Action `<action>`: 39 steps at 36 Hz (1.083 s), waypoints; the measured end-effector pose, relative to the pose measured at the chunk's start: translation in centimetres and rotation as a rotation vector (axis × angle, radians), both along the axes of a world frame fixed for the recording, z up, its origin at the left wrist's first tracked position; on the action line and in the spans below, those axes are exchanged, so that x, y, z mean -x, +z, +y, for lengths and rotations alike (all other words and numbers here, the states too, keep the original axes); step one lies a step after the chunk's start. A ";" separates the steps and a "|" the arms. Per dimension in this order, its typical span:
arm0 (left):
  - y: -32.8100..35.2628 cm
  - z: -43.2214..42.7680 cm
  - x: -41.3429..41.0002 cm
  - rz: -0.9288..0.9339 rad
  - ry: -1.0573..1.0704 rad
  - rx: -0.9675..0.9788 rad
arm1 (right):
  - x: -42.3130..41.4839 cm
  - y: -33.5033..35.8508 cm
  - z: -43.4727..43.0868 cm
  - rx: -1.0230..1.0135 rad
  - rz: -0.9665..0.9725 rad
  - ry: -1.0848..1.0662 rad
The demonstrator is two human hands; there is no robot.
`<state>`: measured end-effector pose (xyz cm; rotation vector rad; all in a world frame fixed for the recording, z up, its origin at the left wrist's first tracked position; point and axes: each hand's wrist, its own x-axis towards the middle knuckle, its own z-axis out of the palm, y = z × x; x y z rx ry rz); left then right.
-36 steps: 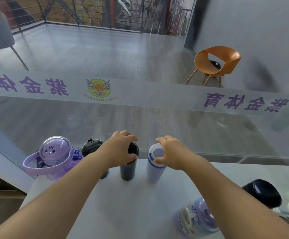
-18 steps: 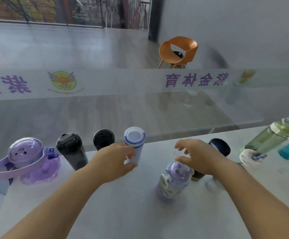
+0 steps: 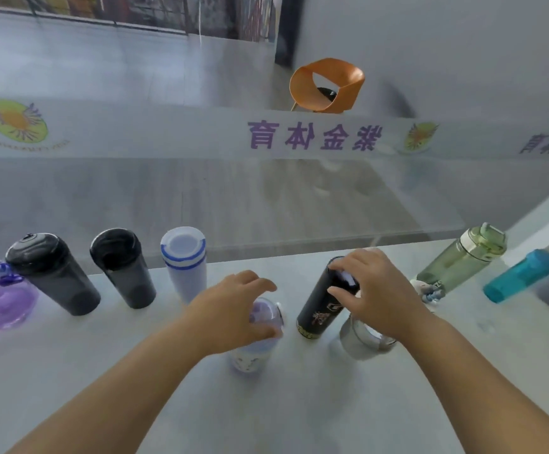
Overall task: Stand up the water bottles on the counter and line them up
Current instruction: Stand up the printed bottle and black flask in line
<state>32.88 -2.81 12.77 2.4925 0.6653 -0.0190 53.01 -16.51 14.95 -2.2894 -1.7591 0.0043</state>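
Left hand curls round the lilac bottle. The right hand grips the black bottle at its cap. Both bottles sit apart, forward of the counter back edge.

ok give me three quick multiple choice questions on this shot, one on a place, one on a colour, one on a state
1. Where is the green bottle?
A. at the left end of the counter
B. on the counter's right side
C. on the floor

2. What colour are the bands on the white bottle?
A. red
B. green
C. blue

3. What is the right hand doing?
A. gripping the top of the printed bottle
B. lying flat on the counter
C. hanging idle

Answers:
1 B: it sits on the counter to the right of the right hand.
2 C: two blue rings run round the bottle below its lid.
3 A: fingers and thumb curl round the black bottle's top.
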 end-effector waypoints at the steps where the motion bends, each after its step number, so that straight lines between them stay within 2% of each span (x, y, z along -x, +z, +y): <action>1: -0.2 -0.3 -0.4 0.021 0.008 0.013 | -0.6 0.0 0.0 -0.014 -0.002 0.015; 5: -0.8 -1.0 -1.2 0.132 0.040 0.020 | -2.4 -0.1 0.6 0.044 0.007 0.043; 10: -0.9 -1.6 -1.3 0.185 0.111 0.012 | -3.2 -0.4 1.8 0.280 0.052 0.088; 13: -0.8 -1.8 -1.2 0.219 0.143 0.022 | -3.5 -0.4 2.4 0.354 0.100 0.111; 26: -0.6 -0.9 -2.5 0.239 0.238 -0.004 | -4.4 -0.4 4.9 0.369 0.070 0.196; 39: 0.0 4.5 -6.2 0.240 0.211 -0.101 | -6.4 0.3 8.5 0.396 0.086 0.131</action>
